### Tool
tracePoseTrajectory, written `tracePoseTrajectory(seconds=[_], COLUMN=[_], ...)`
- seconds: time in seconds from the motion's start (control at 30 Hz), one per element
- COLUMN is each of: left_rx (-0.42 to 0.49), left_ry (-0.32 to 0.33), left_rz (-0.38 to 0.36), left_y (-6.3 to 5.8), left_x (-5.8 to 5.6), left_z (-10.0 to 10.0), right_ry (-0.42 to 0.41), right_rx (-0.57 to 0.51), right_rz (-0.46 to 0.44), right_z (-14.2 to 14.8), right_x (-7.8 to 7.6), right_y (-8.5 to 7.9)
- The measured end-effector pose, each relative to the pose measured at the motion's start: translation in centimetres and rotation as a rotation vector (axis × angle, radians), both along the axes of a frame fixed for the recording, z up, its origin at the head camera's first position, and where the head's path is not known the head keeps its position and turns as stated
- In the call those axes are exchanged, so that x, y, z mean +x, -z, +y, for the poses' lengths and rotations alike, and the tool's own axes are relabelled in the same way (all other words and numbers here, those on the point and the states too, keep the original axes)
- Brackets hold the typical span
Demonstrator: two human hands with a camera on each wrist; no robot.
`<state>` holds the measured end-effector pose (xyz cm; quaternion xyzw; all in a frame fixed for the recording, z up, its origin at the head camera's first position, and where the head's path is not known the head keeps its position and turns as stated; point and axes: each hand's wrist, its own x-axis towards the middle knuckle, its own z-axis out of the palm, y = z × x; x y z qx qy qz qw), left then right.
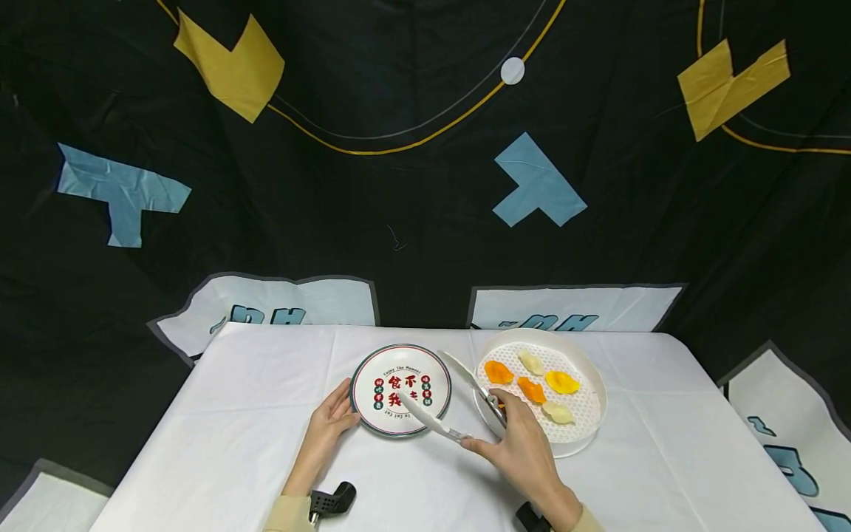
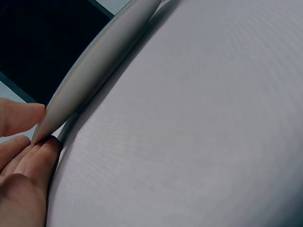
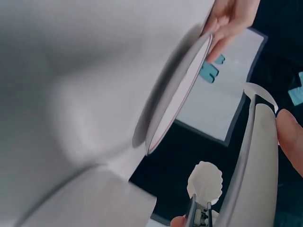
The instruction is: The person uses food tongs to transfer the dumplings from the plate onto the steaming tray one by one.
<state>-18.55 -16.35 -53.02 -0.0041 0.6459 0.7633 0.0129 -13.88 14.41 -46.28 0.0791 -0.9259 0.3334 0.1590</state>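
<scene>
A round white plate (image 1: 363, 395) with a green-and-red rim and printed characters lies in the middle of the table. My left hand (image 1: 327, 423) pinches its left edge; the left wrist view shows the thumb (image 2: 21, 117) on one side of the rim and fingers beneath. My right hand (image 1: 525, 447) holds tongs (image 1: 427, 419) with spread arms, one reaching over the plate, the other between plate and steamer. Nothing sits between their scalloped tips. To the right, a round white steamer basket (image 1: 594, 388) holds several dumpling-shaped pieces: orange (image 1: 499, 372), yellow (image 1: 562, 382) and pale (image 1: 558, 412).
White cloth (image 1: 233, 428) covers the table. Behind it hangs a black curtain (image 1: 372, 222) with yellow and blue tape shapes. A black wrist device (image 1: 332, 500) sticks out beside the left wrist.
</scene>
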Motion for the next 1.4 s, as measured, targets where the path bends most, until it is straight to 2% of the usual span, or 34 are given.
tracePoseTrajectory(seconds=[0.33,0.6,0.8,1.13,1.4], left_rx=[-0.004,-0.012,0.001,-0.016,-0.045], left_ry=[0.006,-0.009,0.005,-0.007,-0.01], left_rz=[-0.006,-0.004,0.002,-0.014,-0.02], left_y=[-0.1,-0.1,0.0,0.0,0.1], left_x=[0.0,0.0,0.0,0.0,-0.2], left_z=[0.1,0.1,0.1,0.1,0.0], right_ry=[-0.024,-0.03,-0.027,-0.012,-0.019], right_rx=[0.009,0.032,0.048,0.086,0.094], right_rz=[-0.008,-0.03,-0.016,-0.066,-0.062], right_z=[-1.5,-1.8,-2.0,-2.2,-2.3], right_x=[0.6,0.9,1.1,1.1,1.2], right_y=[1.3,2.0,2.5,2.9,3.2])
